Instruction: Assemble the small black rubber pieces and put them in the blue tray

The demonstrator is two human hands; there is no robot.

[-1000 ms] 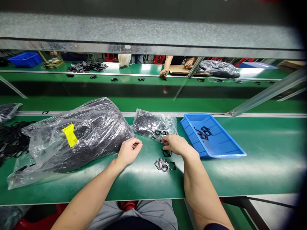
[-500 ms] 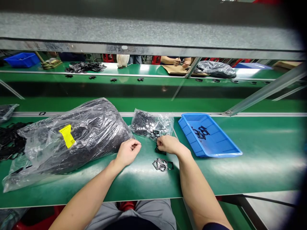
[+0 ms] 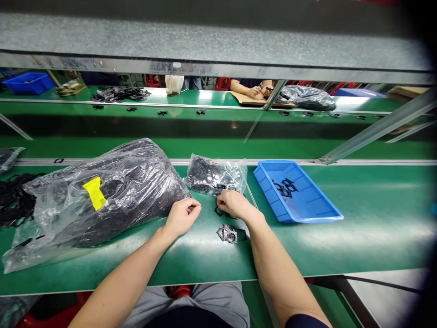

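My left hand rests on the green table beside a large clear bag of black parts, fingers curled in a loose fist; what it holds, if anything, is hidden. My right hand is closed in a pinch on a small black ring-shaped part, right at the mouth of a small clear bag of black rings. A little pile of black and grey parts lies just below my right hand.
A blue tray with a few black parts sits right of my hands. Loose black parts lie at far left. Across the conveyor, another person's hands work on cardboard beside another bag.
My right hand slid left along the small bag's mouth, dragging a black ring part. My left hand stayed put. The person opposite drew their hands back together.
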